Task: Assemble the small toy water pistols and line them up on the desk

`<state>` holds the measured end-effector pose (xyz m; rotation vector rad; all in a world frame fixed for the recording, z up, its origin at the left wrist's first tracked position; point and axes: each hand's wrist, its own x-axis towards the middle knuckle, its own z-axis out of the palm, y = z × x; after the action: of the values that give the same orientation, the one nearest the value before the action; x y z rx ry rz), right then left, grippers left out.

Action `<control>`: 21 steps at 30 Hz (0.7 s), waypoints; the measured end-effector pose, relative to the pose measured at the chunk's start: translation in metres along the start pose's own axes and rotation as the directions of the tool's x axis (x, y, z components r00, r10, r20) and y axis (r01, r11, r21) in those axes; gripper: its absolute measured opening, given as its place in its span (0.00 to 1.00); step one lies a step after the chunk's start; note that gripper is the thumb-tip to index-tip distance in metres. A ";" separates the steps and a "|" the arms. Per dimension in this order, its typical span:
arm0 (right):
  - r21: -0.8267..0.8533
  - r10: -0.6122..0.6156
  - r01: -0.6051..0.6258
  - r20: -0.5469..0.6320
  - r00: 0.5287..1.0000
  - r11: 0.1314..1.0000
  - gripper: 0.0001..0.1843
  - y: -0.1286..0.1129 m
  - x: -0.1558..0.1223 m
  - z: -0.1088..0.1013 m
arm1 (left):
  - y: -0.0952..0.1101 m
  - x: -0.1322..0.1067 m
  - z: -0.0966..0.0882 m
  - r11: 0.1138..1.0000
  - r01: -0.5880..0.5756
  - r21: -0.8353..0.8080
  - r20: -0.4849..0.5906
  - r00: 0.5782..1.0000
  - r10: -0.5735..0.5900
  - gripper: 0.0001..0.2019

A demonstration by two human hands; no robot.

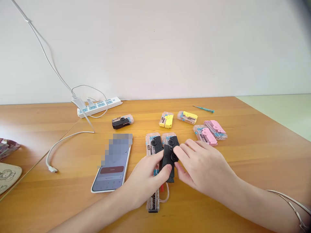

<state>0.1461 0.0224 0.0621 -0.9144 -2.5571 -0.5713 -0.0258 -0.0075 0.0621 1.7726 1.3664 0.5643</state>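
Observation:
My left hand (148, 173) grips a black plastic piece (168, 158) between thumb and fingers, above the table. At that piece's upper right side, my right hand (200, 158) has its fingertips closed on a round black knob (174, 157). Just behind lie two clear-bodied toy water guns with black covers, the left one (152, 142) and the right one (170, 137), partly hidden by my hands. Below my left hand sits a clear part lettered WATER (153, 199), with a thin clear tube (167, 194) and a bit of red beside it.
A phone (113, 168) lies left of my hands. Farther back are a black-covered water gun (122, 121), yellow ones (166, 120) (187, 117), pink ones (205, 134) (215, 129) and a teal screwdriver (204, 109). A power strip (100, 106) and white cable (70, 133) occupy the left.

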 end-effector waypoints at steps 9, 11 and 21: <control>-0.122 -0.115 0.109 -0.040 0.993 0.986 0.09 -0.008 0.003 0.009 | -0.001 0.002 -0.002 0.993 0.047 -0.108 0.090 0.995 -0.037 0.10; -0.145 -0.136 0.129 -0.040 0.990 0.981 0.10 -0.008 0.003 0.010 | -0.002 0.003 -0.002 0.991 0.047 -0.122 0.102 0.994 -0.034 0.10; 0.076 -0.044 0.048 -0.060 0.997 0.996 0.14 0.010 -0.001 0.007 | -0.006 0.004 -0.002 1.000 0.000 -0.002 0.087 0.996 0.001 0.10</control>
<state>0.1519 0.0327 0.0584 -0.8029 -2.5350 -0.5009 -0.0298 -0.0030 0.0576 1.7750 1.3053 0.4835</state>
